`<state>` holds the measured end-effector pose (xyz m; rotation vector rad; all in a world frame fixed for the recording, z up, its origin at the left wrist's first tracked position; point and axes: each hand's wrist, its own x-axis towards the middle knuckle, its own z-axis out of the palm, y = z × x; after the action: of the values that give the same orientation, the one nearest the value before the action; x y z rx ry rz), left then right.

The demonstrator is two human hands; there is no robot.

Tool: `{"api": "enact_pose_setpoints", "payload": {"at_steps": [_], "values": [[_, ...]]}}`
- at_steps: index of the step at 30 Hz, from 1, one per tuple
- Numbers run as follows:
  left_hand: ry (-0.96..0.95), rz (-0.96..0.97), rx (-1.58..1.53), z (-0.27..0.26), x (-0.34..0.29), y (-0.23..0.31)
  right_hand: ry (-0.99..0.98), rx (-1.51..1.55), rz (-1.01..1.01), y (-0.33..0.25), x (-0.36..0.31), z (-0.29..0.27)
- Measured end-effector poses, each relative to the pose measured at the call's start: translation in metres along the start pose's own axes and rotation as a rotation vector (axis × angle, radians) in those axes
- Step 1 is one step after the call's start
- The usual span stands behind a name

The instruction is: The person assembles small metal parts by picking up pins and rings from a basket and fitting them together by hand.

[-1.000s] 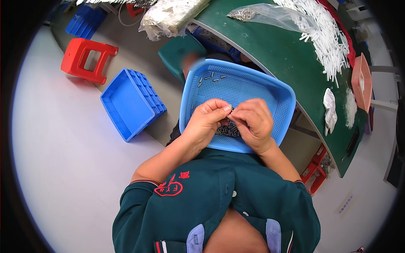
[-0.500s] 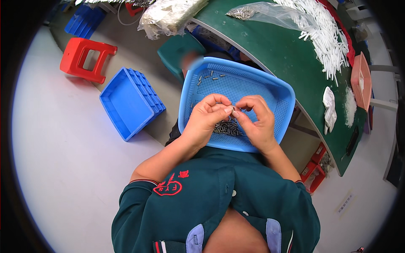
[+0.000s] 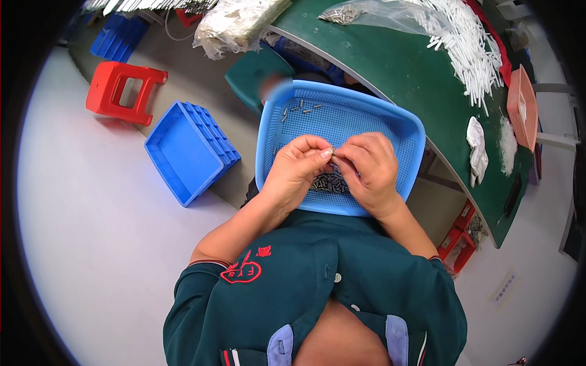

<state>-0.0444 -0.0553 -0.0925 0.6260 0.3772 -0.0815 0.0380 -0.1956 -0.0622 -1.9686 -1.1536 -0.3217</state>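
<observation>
Above a light blue perforated plastic basket my two hands meet, fingertip to fingertip. My left hand pinches a small metal piece between thumb and forefinger. From the other side, the thumb and bent fingers of my right hand close on the same spot. The piece is mostly covered by the fingertips, so its exact kind cannot be made out. Below the hands, a heap of short grey metal pins lies on the basket's near side. A few loose pins are scattered at its far left.
A green table curves along the right, bearing many white sticks, a clear bag, a white glove and a pink basket. To the left are a blue crate and a red stool.
My right fingers have come in closer against the left fingertips, covering more of the small piece. The whole view has shifted slightly; the heap of pins looks the same.
</observation>
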Motion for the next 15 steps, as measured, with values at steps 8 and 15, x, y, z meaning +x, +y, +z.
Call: {"api": "enact_pose_setpoints", "payload": {"at_steps": [8,15], "values": [[-0.005,0.027,-0.062,0.001,0.000,0.014,-0.089,0.160,0.181,0.009,0.005,-0.016],[-0.128,-0.052,-0.236,-0.001,0.002,0.017,-0.491,-0.069,0.243,0.024,-0.020,-0.022]]}}
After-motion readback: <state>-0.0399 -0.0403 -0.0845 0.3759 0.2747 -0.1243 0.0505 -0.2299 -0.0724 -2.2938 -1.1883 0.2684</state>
